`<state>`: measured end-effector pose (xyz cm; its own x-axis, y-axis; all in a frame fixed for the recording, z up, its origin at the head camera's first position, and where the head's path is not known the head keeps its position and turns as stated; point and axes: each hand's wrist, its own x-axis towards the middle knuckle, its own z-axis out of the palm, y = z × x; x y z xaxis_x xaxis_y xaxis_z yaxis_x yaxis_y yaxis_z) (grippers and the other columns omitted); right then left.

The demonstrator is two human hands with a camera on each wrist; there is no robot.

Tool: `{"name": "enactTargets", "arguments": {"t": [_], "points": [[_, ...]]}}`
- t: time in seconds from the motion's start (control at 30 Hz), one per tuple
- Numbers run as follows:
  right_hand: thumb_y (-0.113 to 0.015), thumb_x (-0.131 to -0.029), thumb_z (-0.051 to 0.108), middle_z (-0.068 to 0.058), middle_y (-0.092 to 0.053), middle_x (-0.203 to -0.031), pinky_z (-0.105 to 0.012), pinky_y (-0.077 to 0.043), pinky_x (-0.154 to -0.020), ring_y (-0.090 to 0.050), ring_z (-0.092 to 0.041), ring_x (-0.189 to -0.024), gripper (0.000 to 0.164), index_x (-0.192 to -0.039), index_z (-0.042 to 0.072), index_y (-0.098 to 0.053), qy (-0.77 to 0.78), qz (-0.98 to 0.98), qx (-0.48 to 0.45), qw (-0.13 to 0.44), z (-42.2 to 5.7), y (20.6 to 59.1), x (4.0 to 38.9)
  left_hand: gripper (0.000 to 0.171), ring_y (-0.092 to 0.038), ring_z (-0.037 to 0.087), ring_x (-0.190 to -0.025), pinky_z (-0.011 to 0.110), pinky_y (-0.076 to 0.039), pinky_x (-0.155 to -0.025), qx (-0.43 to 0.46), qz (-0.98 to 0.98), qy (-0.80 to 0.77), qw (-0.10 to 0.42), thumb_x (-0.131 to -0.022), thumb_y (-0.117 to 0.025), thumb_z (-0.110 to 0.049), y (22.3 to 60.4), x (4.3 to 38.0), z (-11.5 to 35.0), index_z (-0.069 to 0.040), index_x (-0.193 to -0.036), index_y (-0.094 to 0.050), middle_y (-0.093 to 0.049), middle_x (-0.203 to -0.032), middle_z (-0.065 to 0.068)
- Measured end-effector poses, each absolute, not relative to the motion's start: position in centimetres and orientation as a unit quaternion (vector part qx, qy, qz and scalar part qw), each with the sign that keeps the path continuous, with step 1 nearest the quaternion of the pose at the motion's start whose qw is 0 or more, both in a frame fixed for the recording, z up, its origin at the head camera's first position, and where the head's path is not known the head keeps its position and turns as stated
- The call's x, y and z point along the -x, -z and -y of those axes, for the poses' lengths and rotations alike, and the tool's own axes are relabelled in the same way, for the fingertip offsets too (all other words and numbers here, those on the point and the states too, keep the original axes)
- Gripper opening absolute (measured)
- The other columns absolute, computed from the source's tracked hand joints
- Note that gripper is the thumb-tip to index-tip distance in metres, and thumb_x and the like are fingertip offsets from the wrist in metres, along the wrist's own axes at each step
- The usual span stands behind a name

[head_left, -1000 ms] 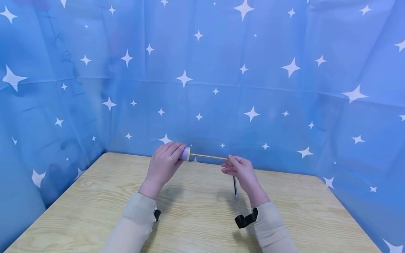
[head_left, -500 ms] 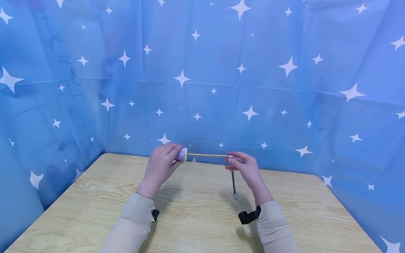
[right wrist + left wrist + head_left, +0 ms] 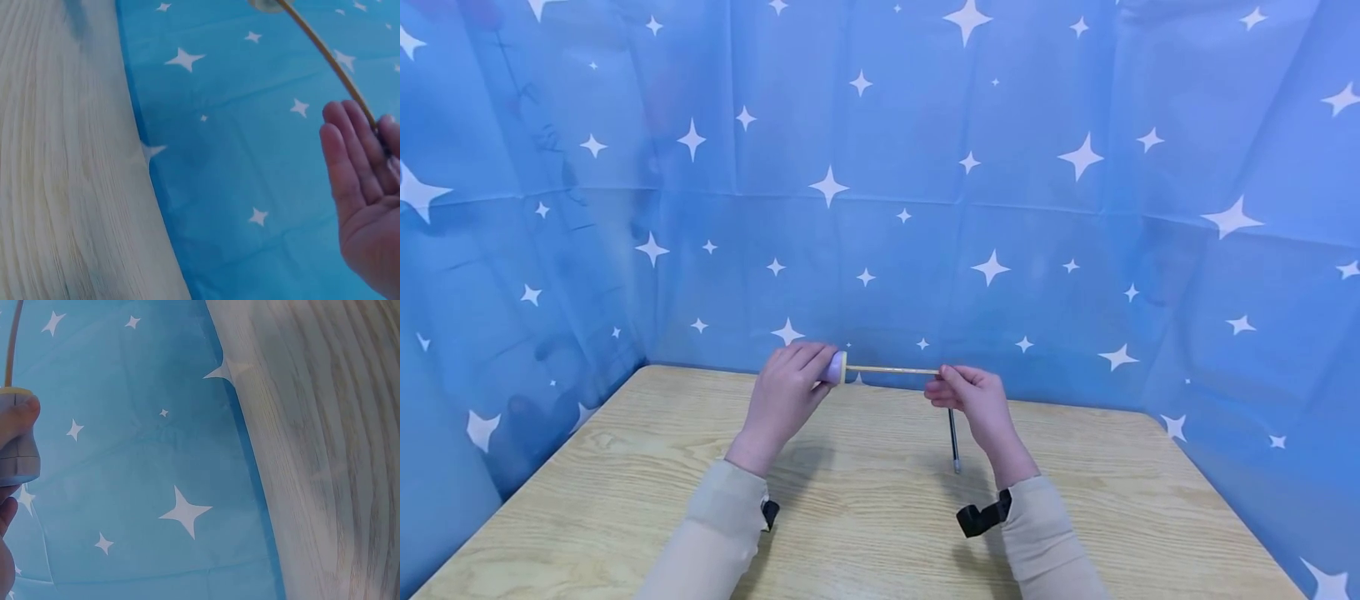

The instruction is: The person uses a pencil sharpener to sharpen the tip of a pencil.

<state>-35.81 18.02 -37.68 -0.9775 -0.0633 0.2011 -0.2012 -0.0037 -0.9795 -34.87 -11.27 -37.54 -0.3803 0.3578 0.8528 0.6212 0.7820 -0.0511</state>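
My left hand (image 3: 782,392) holds a small lavender pencil sharpener (image 3: 833,367) with a pale yellow rim above the table's back edge. A thin yellow pencil (image 3: 891,369) runs level from the sharpener's rim to my right hand (image 3: 983,408). Thumb and fingers of the right hand pinch the pencil's far end. Its other fingers extend loosely in the right wrist view, below the pencil. In the left wrist view, a thumb lies across the sharpener (image 3: 22,464), and the pencil enters its yellow top. The pencil's tip is hidden inside.
A dark pencil (image 3: 954,446) with a light end lies on the wooden table (image 3: 865,517), partly covered by the right hand. Blue cloth with white stars (image 3: 910,167) hangs behind the table and at the sides. Black wrist mounts (image 3: 981,521) jut from the cuffs.
Half a second ago, the right hand's fingers were spread further right and the pencil's light end showed; now they pinch over that end again. The left hand keeps the sharpener nearly still.
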Motion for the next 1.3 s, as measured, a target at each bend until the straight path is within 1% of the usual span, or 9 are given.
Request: {"name": "enactTargets", "arguments": {"t": [0.17,0.37,0.43,0.53,0.63,0.77,1.0,1.2,1.3], "points": [[-0.056,-0.100,0.020,-0.008,-0.072,-0.081,-0.034,-0.058,-0.074,-0.071,-0.018,-0.076,0.036,-0.114,-0.013,-0.059,-0.741,0.669,-0.052,0.003,-17.6,37.4,35.5,0.049,-0.062,0.026,-0.103,0.041,-0.051,-0.082,0.299,0.810,0.128,0.488,-0.069,-0.087,-0.008,37.4,34.8,11.1,-0.006,-0.115,-0.070,-0.068,-0.109,0.007],[-0.056,-0.100,0.026,-0.006,-0.070,-0.071,-0.031,-0.058,-0.067,-0.070,-0.017,-0.068,0.032,-0.096,-0.005,-0.063,-0.752,0.659,-0.024,-0.023,-17.6,37.3,35.4,0.050,-0.061,0.026,-0.104,0.041,-0.051,-0.083,0.303,0.805,0.122,0.495,-0.068,-0.088,-0.009,37.3,34.7,11.0,-0.007,-0.115,-0.070,-0.068,-0.110,0.007],[-0.056,-0.100,0.029,-0.006,-0.069,-0.071,-0.031,-0.058,-0.067,-0.070,-0.017,-0.068,0.034,-0.094,-0.003,-0.064,-0.743,0.669,-0.021,-0.022,-17.6,37.4,35.4,0.050,-0.061,0.025,-0.104,0.041,-0.051,-0.083,0.304,0.806,0.122,0.493,-0.068,-0.088,-0.009,37.3,34.7,11.0,-0.007,-0.115,-0.070,-0.068,-0.110,0.007],[-0.054,-0.100,0.032,-0.007,-0.069,-0.075,-0.032,-0.058,-0.068,-0.069,-0.017,-0.068,0.039,-0.102,-0.006,-0.064,-0.723,0.691,-0.027,-0.013,-17.7,37.4,35.5,0.050,-0.061,0.025,-0.105,0.041,-0.050,-0.084,0.302,0.812,0.126,0.483,-0.069,-0.088,-0.009,37.2,34.7,11.0,-0.008,-0.116,-0.070,-0.068,-0.111,0.006],[-0.052,-0.100,0.039,-0.007,-0.069,-0.079,-0.034,-0.058,-0.070,-0.068,-0.017,-0.069,0.049,-0.116,-0.007,-0.060,-0.707,0.707,-0.038,-0.001,-17.7,37.3,35.5,0.049,-0.061,0.025,-0.105,0.040,-0.050,-0.084,0.300,0.817,0.131,0.474,-0.071,-0.086,-0.009,37.3,34.7,11.1,-0.008,-0.117,-0.069,-0.068,-0.111,0.006],[-0.052,-0.099,0.043,-0.006,-0.071,-0.087,-0.033,-0.058,-0.069,-0.068,-0.017,-0.070,0.054,-0.127,-0.003,-0.055,-0.703,0.709,-0.059,0.009,-18.3,37.3,35.6,0.049,-0.061,0.024,-0.105,0.040,-0.049,-0.084,0.294,0.821,0.133,0.471,-0.071,-0.086,-0.011,37.5,35.0,11.5,-0.008,-0.117,-0.069,-0.068,-0.111,0.006],[-0.059,-0.098,0.029,-0.002,-0.071,-0.097,-0.036,-0.057,-0.073,-0.069,-0.016,-0.072,0.044,-0.131,0.000,-0.055,-0.702,0.705,-0.096,0.031,-19.7,37.2,35.7,0.051,-0.062,0.025,-0.104,0.041,-0.049,-0.082,0.284,0.824,0.136,0.472,-0.070,-0.087,-0.012,37.5,35.0,12.2,-0.007,-0.118,-0.068,-0.068,-0.112,0.007],[-0.063,-0.095,0.022,-0.004,-0.071,-0.105,-0.031,-0.057,-0.070,-0.069,-0.016,-0.074,0.044,-0.132,0.000,-0.055,-0.690,0.712,-0.120,0.041,-19.8,37.0,35.7,0.051,-0.061,0.025,-0.105,0.041,-0.049,-0.085,0.283,0.828,0.133,0.466,-0.071,-0.086,-0.013,37.4,35.0,12.4,-0.008,-0.118,-0.068,-0.068,-0.113,0.007],[-0.065,-0.094,0.021,-0.006,-0.071,-0.108,-0.031,-0.057,-0.071,-0.070,-0.016,-0.075,0.043,-0.132,0.001,-0.057,-0.682,0.719,-0.125,0.046,-19.7,37.0,35.6,0.052,-0.062,0.026,-0.105,0.041,-0.049,-0.085,0.284,0.828,0.134,0.465,-0.071,-0.086,-0.013,37.3,34.9,12.4,-0.008,-0.119,-0.068,-0.068,-0.113,0.007]]}}
